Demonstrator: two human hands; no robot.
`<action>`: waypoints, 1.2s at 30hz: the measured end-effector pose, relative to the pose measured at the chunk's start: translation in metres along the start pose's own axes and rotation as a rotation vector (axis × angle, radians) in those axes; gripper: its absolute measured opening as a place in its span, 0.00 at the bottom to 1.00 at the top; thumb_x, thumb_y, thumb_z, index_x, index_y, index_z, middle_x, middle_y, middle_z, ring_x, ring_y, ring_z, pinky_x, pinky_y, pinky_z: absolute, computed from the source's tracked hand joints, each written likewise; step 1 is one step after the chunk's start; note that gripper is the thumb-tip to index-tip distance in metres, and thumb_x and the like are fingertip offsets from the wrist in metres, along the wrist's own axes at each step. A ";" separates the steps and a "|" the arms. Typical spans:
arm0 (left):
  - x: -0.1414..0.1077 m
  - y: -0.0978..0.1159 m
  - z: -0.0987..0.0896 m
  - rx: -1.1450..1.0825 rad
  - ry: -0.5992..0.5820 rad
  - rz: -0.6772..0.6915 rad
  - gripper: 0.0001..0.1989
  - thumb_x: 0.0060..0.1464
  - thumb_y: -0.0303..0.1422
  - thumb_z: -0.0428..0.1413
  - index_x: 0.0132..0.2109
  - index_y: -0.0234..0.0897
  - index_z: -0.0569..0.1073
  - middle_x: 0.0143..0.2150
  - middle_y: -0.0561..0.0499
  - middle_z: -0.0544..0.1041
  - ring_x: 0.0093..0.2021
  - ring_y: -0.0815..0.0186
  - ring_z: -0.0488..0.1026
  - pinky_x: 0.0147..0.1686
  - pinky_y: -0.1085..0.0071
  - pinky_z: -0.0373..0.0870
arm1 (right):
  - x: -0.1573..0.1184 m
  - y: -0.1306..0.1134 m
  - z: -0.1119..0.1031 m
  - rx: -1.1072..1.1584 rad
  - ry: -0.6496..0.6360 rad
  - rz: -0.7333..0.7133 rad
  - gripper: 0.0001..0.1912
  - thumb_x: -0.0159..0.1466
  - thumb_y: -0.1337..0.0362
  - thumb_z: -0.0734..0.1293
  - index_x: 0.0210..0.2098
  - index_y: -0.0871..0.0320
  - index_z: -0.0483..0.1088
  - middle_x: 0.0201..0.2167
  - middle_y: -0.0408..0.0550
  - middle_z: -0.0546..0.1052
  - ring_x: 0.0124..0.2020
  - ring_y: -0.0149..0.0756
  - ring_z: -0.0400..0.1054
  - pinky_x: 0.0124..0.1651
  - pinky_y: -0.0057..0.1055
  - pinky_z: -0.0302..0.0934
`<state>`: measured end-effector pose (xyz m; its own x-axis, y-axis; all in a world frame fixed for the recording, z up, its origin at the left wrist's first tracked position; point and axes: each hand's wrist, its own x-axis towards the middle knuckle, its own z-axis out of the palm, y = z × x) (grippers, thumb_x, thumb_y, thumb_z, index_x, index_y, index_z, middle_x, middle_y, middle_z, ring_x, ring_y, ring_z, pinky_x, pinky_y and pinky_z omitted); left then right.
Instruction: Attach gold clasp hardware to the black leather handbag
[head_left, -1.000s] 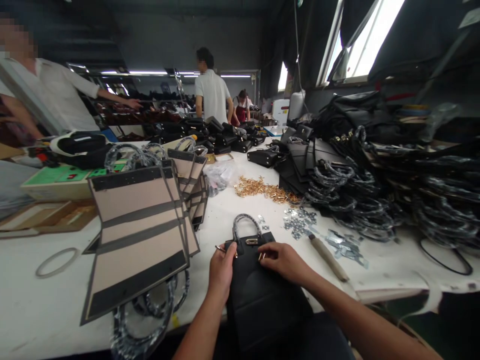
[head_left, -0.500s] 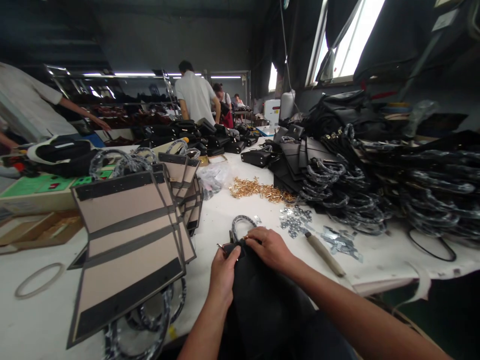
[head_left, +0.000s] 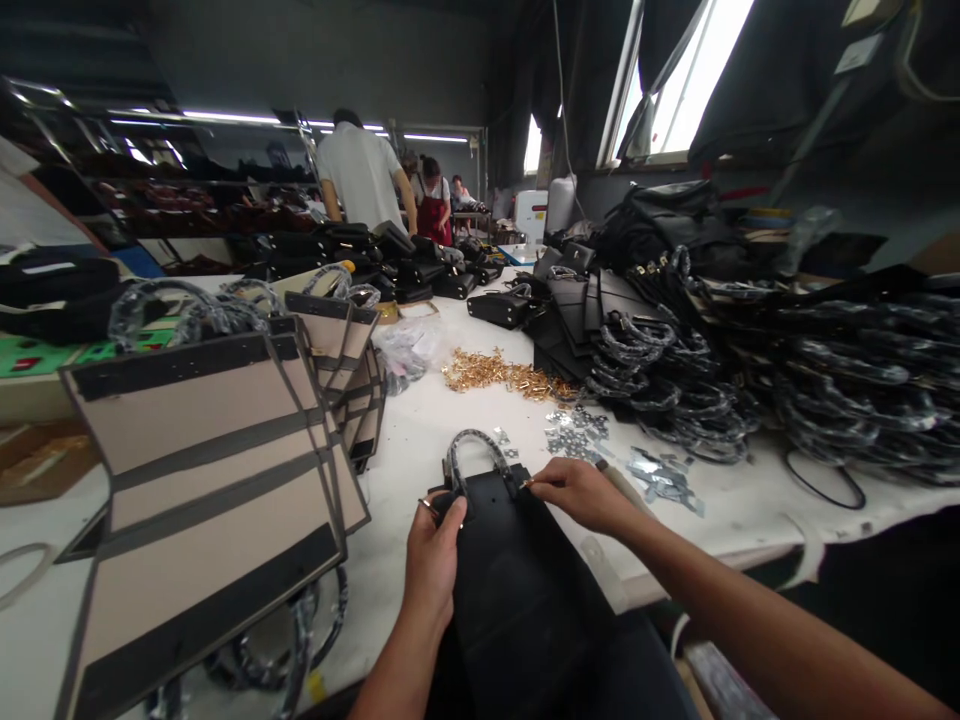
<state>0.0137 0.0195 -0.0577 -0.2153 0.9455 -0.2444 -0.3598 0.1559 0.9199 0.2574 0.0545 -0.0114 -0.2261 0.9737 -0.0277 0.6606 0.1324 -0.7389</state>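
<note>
A black leather-like bag panel [head_left: 517, 580] lies across my lap and the table edge, with a plastic-wrapped loop handle [head_left: 480, 436] standing at its top. My left hand [head_left: 433, 555] is closed on the panel's upper left corner, thumb on top beside the handle's left end. A thin shiny metal tool [head_left: 428, 506] pokes out by the left fingers; its kind is unclear. At the upper right corner, my right hand [head_left: 581, 492] pinches a small gold-coloured metal piece [head_left: 529, 484] close to the handle's right end. The fingertips partly hide that piece.
Gold metal fittings [head_left: 502, 374] and silver plates [head_left: 664, 478] are heaped beyond the panel. A grey-handled tool [head_left: 626, 485] lies partly behind my right wrist. Open beige-lined bag panels [head_left: 217, 500] stand at left. Black bag pieces with wrapped handles [head_left: 645, 360] pile up at right. Several people work farther back.
My right hand has moved right, from the handle's middle to the panel's right corner, uncovering the panel top and handle. My left hand keeps its hold. The view has shifted right.
</note>
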 end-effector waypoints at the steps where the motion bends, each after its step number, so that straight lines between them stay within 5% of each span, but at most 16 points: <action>1: 0.000 0.000 0.000 0.012 -0.002 0.004 0.22 0.46 0.45 0.70 0.44 0.38 0.75 0.36 0.53 0.80 0.36 0.62 0.77 0.41 0.66 0.72 | -0.002 0.002 0.008 -0.015 0.045 0.016 0.12 0.66 0.58 0.68 0.40 0.50 0.85 0.41 0.46 0.85 0.45 0.43 0.77 0.51 0.35 0.65; 6: 0.002 -0.002 0.000 0.058 0.004 0.010 0.21 0.46 0.46 0.69 0.42 0.38 0.75 0.36 0.52 0.80 0.36 0.62 0.76 0.42 0.65 0.72 | -0.005 0.003 0.032 -0.042 0.178 0.109 0.12 0.66 0.60 0.67 0.40 0.52 0.83 0.37 0.46 0.84 0.40 0.43 0.77 0.44 0.34 0.64; 11: 0.002 -0.002 -0.001 0.089 0.007 0.012 0.21 0.46 0.47 0.69 0.40 0.38 0.76 0.36 0.51 0.80 0.38 0.60 0.76 0.43 0.64 0.72 | -0.002 -0.002 0.028 0.006 0.183 0.173 0.10 0.63 0.58 0.69 0.30 0.54 0.80 0.28 0.45 0.83 0.31 0.40 0.76 0.34 0.30 0.61; 15: 0.004 -0.004 -0.001 0.093 0.014 0.010 0.22 0.46 0.48 0.69 0.40 0.37 0.76 0.36 0.50 0.81 0.39 0.59 0.76 0.44 0.63 0.72 | -0.001 0.002 0.031 0.103 0.184 0.195 0.12 0.65 0.55 0.68 0.33 0.55 0.79 0.23 0.44 0.80 0.27 0.37 0.76 0.32 0.29 0.63; 20: 0.005 -0.007 -0.003 0.090 0.012 0.003 0.22 0.47 0.48 0.69 0.41 0.38 0.76 0.36 0.51 0.80 0.39 0.58 0.77 0.43 0.63 0.72 | -0.001 0.012 0.042 0.178 0.220 0.195 0.10 0.64 0.57 0.67 0.40 0.55 0.78 0.27 0.43 0.81 0.30 0.38 0.78 0.34 0.29 0.67; 36: 0.006 -0.007 -0.004 0.161 0.026 -0.042 0.22 0.51 0.49 0.67 0.46 0.40 0.75 0.36 0.53 0.77 0.40 0.61 0.73 0.45 0.63 0.69 | -0.001 0.010 0.038 0.151 0.184 0.222 0.05 0.62 0.62 0.69 0.34 0.55 0.77 0.25 0.42 0.79 0.28 0.36 0.74 0.32 0.29 0.63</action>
<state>0.0113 0.0228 -0.0667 -0.2275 0.9298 -0.2893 -0.2189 0.2406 0.9456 0.2372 0.0480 -0.0438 0.0538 0.9947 -0.0875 0.5623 -0.1026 -0.8205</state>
